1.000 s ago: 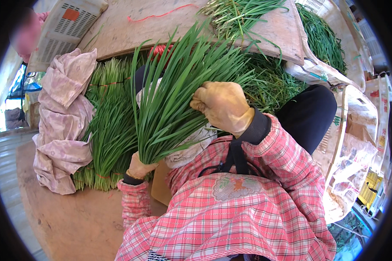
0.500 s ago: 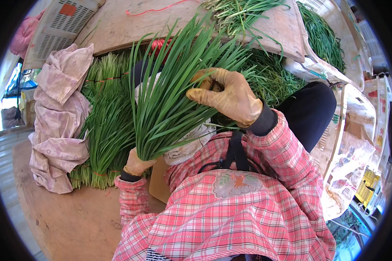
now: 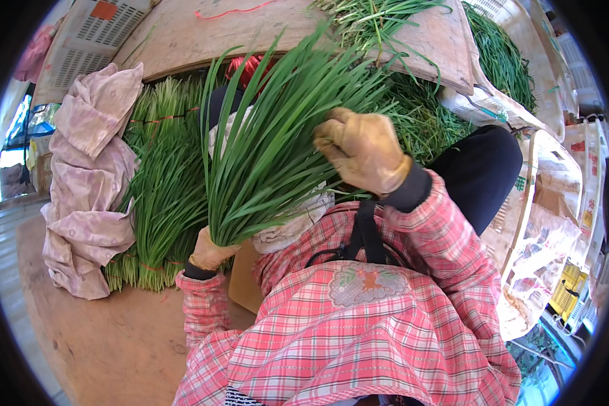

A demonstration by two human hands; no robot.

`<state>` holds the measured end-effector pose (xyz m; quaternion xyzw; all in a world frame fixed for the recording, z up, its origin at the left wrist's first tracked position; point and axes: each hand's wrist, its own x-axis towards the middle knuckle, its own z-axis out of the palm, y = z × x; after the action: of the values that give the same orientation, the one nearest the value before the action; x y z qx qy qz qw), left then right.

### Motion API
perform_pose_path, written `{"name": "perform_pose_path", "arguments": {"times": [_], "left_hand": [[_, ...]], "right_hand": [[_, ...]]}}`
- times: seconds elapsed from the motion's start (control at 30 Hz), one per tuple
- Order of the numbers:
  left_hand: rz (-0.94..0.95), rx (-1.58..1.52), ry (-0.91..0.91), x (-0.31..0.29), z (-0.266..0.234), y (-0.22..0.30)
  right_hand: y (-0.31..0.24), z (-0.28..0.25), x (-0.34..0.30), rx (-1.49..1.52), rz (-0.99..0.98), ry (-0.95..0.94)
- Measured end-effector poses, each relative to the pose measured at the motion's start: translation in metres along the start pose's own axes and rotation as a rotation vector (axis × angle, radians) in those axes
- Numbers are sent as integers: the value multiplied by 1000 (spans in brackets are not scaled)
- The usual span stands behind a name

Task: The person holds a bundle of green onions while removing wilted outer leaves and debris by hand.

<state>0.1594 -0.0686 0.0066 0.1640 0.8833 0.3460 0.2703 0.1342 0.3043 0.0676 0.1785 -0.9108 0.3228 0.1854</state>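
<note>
A loose fan of long green garlic chives (image 3: 264, 155) stands up in front of me, tips spread toward the far side. My gloved left hand (image 3: 211, 252) is closed round its lower ends. Along the fan's right side is my gloved right hand (image 3: 365, 150), fingers curled against the leaves. Whether it pinches any leaf is hidden. Left of the fan lie bundles of chives (image 3: 159, 196) bound with red ties, partly covered by a crumpled pale cloth (image 3: 91, 189). Behind the fan, red string (image 3: 250, 71) shows in part.
A wooden board (image 3: 203, 34) spans the far side, bearing loose chives (image 3: 375, 20) and a red strand (image 3: 230, 12). Below its right edge is a heap of chives (image 3: 426, 125). A plastic crate (image 3: 101, 40) leans at far left; another crate (image 3: 555, 169) stands at right beside my knee (image 3: 484, 169).
My right hand has drawn slightly right and down, its fingers curling tighter. The fan's tips lean and blur a little more rightward. My left hand keeps its hold.
</note>
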Motion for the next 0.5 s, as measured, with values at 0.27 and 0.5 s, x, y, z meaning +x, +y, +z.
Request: {"name": "perform_pose_path", "arguments": {"times": [0.27, 0.5], "left_hand": [[-29, -155, -36, 0, -4, 4], [-35, 85, -76, 7, -7, 20]], "right_hand": [[33, -72, -15, -372, 215, -286], [3, -21, 20, -123, -122, 86]]}}
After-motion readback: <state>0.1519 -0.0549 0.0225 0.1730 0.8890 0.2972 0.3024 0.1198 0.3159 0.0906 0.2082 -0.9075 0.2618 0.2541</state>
